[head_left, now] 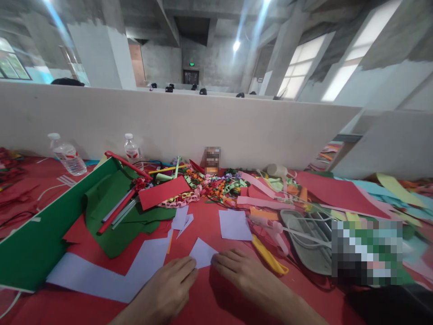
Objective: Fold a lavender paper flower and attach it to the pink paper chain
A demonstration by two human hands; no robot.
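A small piece of lilac paper lies on the red tabletop between my hands, one corner pointing away from me. My left hand has its fingers pressed together at the paper's left corner. At the right corner, the bent fingers of my right hand grip the edge; the thumbs are mostly hidden. Beyond my right hand is a lilac paper square. Folded lilac scraps sit beyond my left hand. A long, L-shaped lilac sheet stretches away to the left. Close to my right hand is a yellow cutter.
A green board stands at the left beside green paper. Coloured paper chains pile up at the back. A pink glue gun and a grey tray lie at right. Two water bottles stand near the white partition.
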